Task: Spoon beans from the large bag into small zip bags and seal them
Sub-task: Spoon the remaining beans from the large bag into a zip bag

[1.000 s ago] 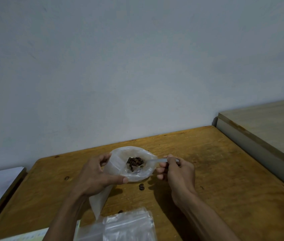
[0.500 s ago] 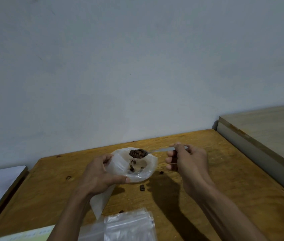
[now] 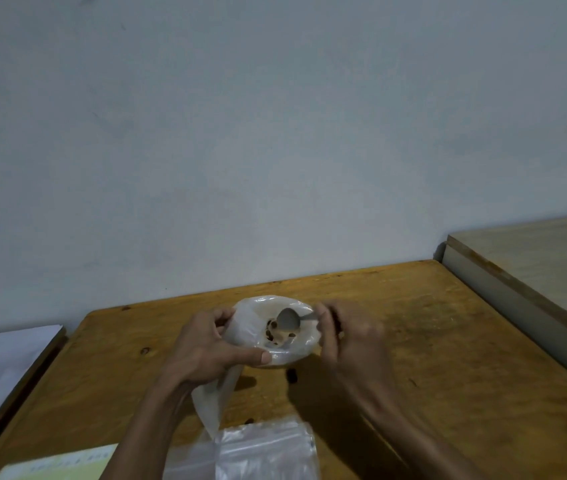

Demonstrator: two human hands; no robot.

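- I see the bag [image 3: 258,327], cloudy white plastic, held up off the table [image 3: 413,323] with its mouth spread open toward the camera.
- A few brown beans [image 3: 272,332] lie inside the bag, low in the opening and just below the spoon bowl.
- The spoon [image 3: 288,319] sits in the bag mouth, its grey bowl turned so that no load shows on it; its handle runs right toward my right hand.
- My left hand [image 3: 211,344] is closed around the left side of the bag, thumb lying along the near rim and fingers wrapped behind; the bag's tail hangs down below this grip to the table.
- My right hand [image 3: 351,337] is blurred; it appears closed on the spoon handle at the right rim of the bag, though the fingers themselves are not sharp.
- One bean [image 3: 291,375] lies loose on the table just below the bag, between my two wrists; another small dark bean [image 3: 249,421] lies nearer me.
- A stack of clear zip bags [image 3: 261,452] lies flat at the near table edge, beneath my forearms.
- A pale printed sheet [image 3: 60,467] lies left of that stack.
- A white surface [image 3: 1,365] sits beyond the table's left edge; a grey counter [image 3: 545,268] stands to the right.
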